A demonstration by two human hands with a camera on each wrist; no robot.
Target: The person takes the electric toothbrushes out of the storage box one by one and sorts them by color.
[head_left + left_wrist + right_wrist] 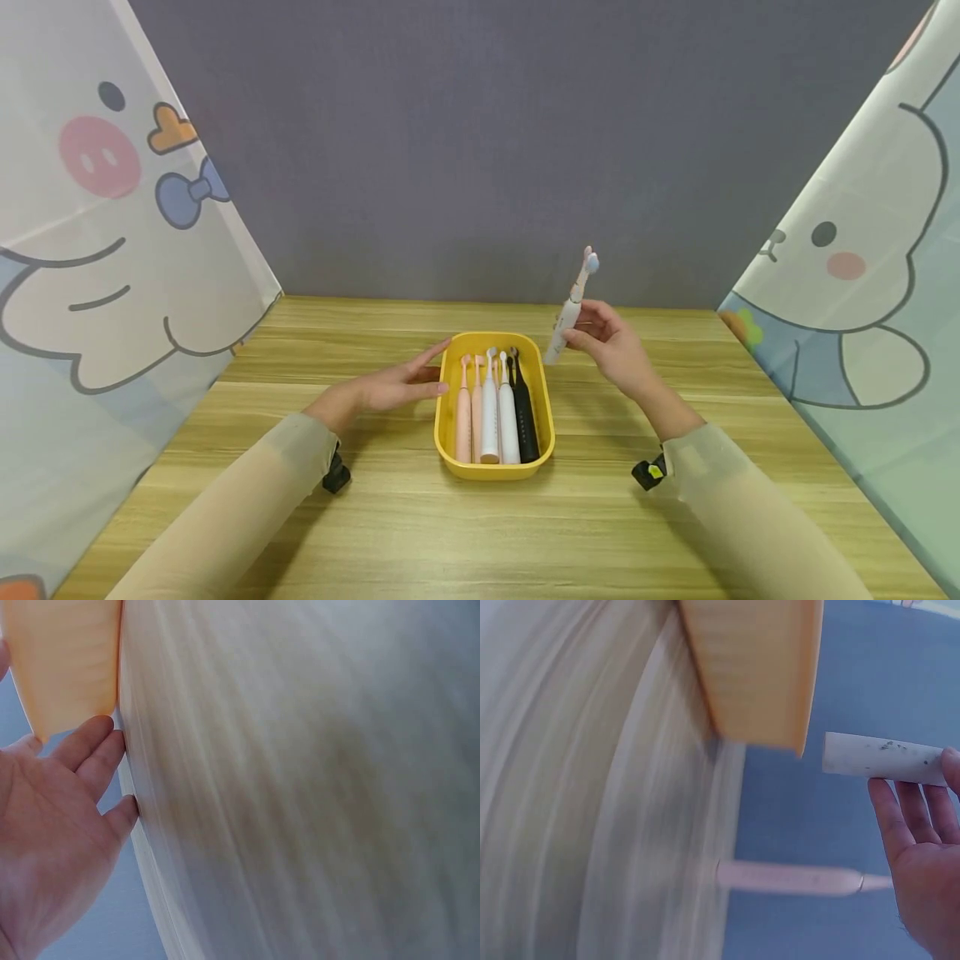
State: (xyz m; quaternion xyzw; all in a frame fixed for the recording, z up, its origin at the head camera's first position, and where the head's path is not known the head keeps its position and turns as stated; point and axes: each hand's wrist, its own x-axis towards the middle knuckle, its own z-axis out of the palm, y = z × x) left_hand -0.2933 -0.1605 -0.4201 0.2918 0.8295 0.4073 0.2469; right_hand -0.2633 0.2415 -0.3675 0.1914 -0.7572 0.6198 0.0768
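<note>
A yellow tray (447, 415) sits mid-table and holds several electric toothbrushes: pink, white and one black (524, 412). My right hand (609, 340) pinches a white toothbrush (570, 312) with a pink neck, holding it upright above the table just right of the tray. In the right wrist view its white handle (881, 758) shows against my fingertips, beside the tray's wall (754, 667). My left hand (401, 385) lies flat on the table with straight fingers touching the tray's left side; the left wrist view shows the palm (52, 840) next to the tray (67, 660).
The wooden table (480, 533) runs to a grey back wall. Cartoon-printed curtains hang at the left (97, 250) and the right (862, 275). Small black wrist cameras (648, 472) sit at both sleeves.
</note>
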